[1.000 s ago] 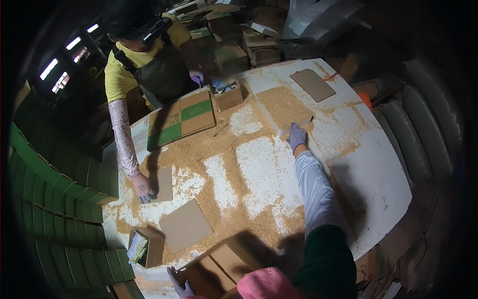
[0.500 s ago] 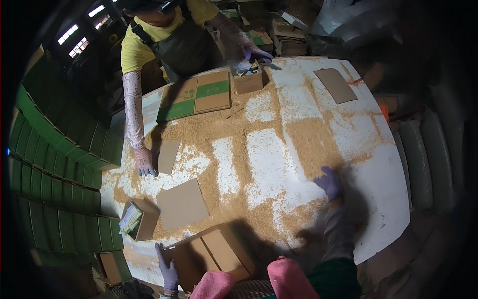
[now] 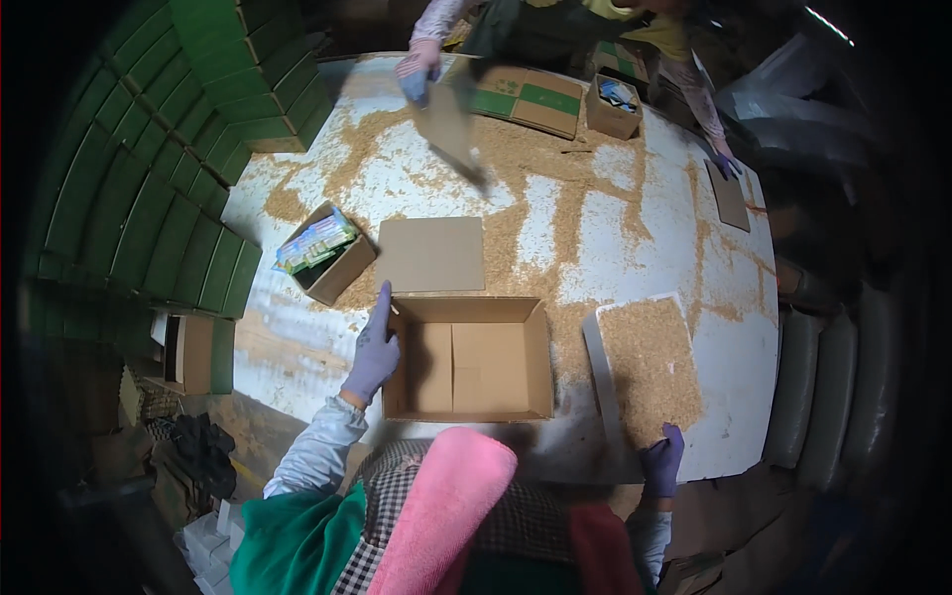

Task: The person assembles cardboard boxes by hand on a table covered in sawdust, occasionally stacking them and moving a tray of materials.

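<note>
An empty open cardboard box point(image 3: 476, 359) sits at the near edge of the white table point(image 3: 327, 367). My left hand point(image 3: 374, 345), in a purple glove, rests against the box's left flap with the index finger stretched up. My right hand point(image 3: 661, 459), also gloved, grips the near corner of a flat tray point(image 3: 645, 362) covered in sawdust at the table's front edge. A flat cardboard sheet point(image 3: 431, 254) lies just beyond the box.
A small box of colourful packets point(image 3: 325, 253) stands at the left. Across the table another person lifts a cardboard sheet point(image 3: 448, 124); a green-and-brown flattened carton point(image 3: 526, 99) and a small box point(image 3: 612, 107) lie by them. Green cartons point(image 3: 149, 188) are stacked at the left.
The view has swung toward the near edge. My left hand rose to the open box's flap. My right hand dropped back to the tray's corner. The other person picked up a cardboard sheet.
</note>
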Action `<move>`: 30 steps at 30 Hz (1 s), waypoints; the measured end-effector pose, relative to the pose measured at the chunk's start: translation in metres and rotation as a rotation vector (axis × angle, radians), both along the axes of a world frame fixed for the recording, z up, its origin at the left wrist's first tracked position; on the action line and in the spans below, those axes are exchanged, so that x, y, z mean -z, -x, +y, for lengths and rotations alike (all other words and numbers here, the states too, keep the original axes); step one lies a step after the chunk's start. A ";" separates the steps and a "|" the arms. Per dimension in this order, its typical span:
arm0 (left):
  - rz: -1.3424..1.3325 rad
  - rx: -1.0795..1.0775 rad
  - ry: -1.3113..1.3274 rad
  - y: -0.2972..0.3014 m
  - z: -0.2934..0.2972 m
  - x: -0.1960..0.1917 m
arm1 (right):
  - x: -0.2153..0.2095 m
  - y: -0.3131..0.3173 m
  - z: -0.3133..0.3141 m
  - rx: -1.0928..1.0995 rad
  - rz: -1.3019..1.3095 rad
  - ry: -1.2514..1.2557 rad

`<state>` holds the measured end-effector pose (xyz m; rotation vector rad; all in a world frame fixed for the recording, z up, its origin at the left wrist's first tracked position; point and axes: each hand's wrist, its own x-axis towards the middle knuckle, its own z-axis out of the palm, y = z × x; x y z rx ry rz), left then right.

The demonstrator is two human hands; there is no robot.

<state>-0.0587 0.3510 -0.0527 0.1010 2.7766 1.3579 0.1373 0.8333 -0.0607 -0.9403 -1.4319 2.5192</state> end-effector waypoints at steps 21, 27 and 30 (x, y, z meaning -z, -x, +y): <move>-0.160 0.088 -0.601 -0.010 -0.066 0.018 | -0.058 0.124 -0.221 -1.035 -0.086 -0.805; 0.149 0.017 -0.023 0.066 -0.119 -0.001 | -0.057 0.150 -0.262 -1.498 -0.368 -1.715; 0.248 -0.155 0.343 0.130 -0.164 0.007 | -0.090 0.213 -0.290 -1.601 -0.182 -1.598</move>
